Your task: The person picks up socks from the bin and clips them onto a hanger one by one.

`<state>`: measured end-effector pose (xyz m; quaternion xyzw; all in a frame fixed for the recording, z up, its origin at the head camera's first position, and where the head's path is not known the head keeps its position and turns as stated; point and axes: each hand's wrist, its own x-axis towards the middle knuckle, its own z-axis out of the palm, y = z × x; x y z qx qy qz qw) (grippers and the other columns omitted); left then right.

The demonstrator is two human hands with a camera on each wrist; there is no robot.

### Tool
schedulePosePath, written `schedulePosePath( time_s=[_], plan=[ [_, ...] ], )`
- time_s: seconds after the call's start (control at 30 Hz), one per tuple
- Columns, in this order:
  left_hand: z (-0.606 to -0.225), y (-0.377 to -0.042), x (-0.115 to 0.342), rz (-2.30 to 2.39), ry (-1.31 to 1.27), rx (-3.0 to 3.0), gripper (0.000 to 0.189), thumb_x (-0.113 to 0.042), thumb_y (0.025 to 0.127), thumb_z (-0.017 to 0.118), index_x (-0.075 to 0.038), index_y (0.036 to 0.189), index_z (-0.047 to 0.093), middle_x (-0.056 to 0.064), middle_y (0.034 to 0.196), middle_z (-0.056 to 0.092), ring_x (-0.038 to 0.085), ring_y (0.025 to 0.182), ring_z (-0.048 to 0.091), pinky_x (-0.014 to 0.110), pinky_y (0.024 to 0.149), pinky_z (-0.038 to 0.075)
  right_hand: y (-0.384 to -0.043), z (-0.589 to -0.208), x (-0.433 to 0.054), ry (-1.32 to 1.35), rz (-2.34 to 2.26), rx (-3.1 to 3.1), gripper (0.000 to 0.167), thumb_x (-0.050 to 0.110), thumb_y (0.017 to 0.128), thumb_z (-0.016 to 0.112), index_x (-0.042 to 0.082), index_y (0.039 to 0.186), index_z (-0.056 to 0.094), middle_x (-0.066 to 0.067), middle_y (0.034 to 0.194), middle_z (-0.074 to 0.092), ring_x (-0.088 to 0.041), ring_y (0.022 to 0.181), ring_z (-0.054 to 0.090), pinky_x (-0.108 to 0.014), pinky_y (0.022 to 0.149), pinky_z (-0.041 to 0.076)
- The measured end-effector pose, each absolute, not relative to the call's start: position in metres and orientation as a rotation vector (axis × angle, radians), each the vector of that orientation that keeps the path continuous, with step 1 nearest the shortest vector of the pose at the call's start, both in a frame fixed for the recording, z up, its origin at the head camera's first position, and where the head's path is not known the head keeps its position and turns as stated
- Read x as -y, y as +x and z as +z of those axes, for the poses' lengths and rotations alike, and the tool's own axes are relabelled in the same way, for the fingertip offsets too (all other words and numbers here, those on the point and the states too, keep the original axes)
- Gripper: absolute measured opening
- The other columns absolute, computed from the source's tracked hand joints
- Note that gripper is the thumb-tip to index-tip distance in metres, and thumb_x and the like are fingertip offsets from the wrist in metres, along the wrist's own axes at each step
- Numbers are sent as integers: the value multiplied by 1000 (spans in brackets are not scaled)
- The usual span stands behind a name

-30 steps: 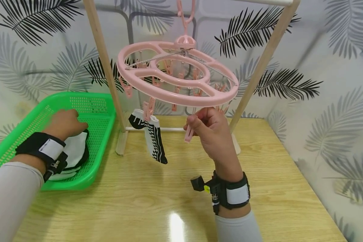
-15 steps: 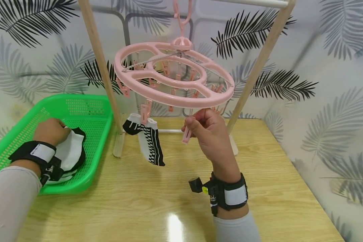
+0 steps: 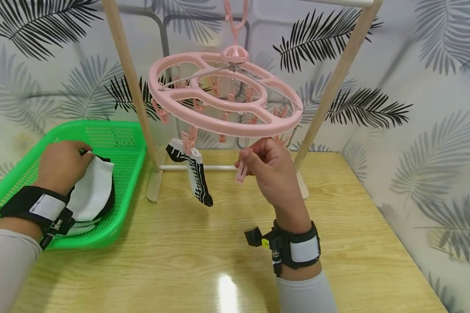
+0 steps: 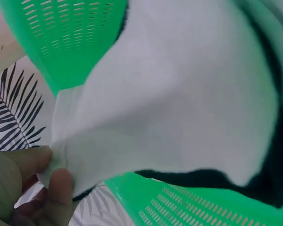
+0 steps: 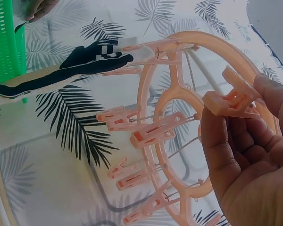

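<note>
My left hand (image 3: 64,165) pinches the cuff of a white sock with black edging (image 3: 92,189) and lifts that end up inside the green basket (image 3: 135,174). In the left wrist view, thumb and fingertips grip the white cuff (image 4: 61,150), and the sock spreads across the frame. My right hand (image 3: 272,167) holds a pink clothespin (image 5: 233,96) between thumb and fingers, just under the front rim of the round pink drying hanger (image 3: 219,124). A black-and-white patterned sock (image 3: 197,176) hangs from another clothespin (image 3: 189,139) at the hanger's front left.
Several more pink clothespins (image 5: 153,129) dangle from the hanger's rings. The hanger hangs by its hook inside a frame with wooden posts (image 3: 338,78) and a white lower bar (image 3: 219,168). More socks lie under the lifted one in the basket, left on the wooden table (image 3: 172,256).
My left hand has taken hold of a sock's cuff and raised it slightly in the basket. The right hand stays put with its clothespin; the hanging sock swings a little.
</note>
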<state>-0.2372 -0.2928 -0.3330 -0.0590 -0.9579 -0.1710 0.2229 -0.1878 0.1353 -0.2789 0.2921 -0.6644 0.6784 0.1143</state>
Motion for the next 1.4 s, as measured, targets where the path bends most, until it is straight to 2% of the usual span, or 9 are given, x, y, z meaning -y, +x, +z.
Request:
schedulePosePath(
  time_s=[0.17,0.4,0.53,0.67,0.77,0.83,1.03,1.2,1.4],
  plan=[
    [-338,-234,292,-473,-114,2604,24,-6,97,58,13,106,69,32,91,67,42,61,59,48,45,42,-188,-280,-136,864,2003,1945,43,42,89,65,0,90,55,-17,81,62,-16,59,64,-31,63,58],
    [-341,-233,293,-400,-14,2573,24,-7,96,59,11,107,70,37,119,58,54,98,57,57,48,43,-190,-281,-137,889,2002,1925,43,41,90,65,0,90,55,-16,80,62,-17,58,63,-30,62,58],
    [-340,-233,293,-432,-10,2562,24,-9,96,61,10,109,70,38,123,56,54,95,57,56,49,43,-190,-279,-137,888,1993,1933,42,41,90,65,0,91,55,-15,80,63,-18,58,63,-31,63,58],
    [-336,-231,292,-496,-70,2530,24,-7,96,62,12,107,70,31,88,67,42,62,59,46,41,37,-189,-279,-137,882,1997,1936,43,40,89,66,-1,91,55,-14,80,63,-17,58,63,-31,63,58],
    [-332,-229,290,-522,-103,2518,23,-7,96,63,13,105,70,23,57,58,28,40,43,38,38,29,-190,-280,-137,880,1998,1934,43,41,88,66,-1,91,55,-14,80,63,-17,58,63,-31,63,58],
    [-329,-228,288,-530,-116,2506,22,-6,95,63,13,103,71,24,59,60,31,42,45,41,39,31,-190,-280,-137,879,1996,1936,43,41,88,66,-1,91,55,-15,80,63,-17,58,63,-30,63,58],
    [-325,-227,285,-518,-109,2503,18,-3,91,66,13,98,72,32,81,64,49,85,55,59,67,42,-190,-280,-138,868,1984,1952,44,42,89,66,0,92,55,-24,82,60,-17,59,63,-30,63,58],
    [-327,-224,284,-493,-139,2556,18,-5,93,65,10,100,73,29,91,69,47,71,60,51,51,43,-190,-280,-138,874,1978,1956,44,42,89,65,-1,93,55,-36,85,56,-17,59,63,-30,63,58],
    [-327,-223,283,-518,-121,2593,22,-7,97,61,11,105,71,30,90,68,40,62,60,43,45,41,-190,-279,-137,889,1984,1944,45,43,89,66,0,92,55,-23,82,61,-17,59,64,-31,63,58]
  ],
)
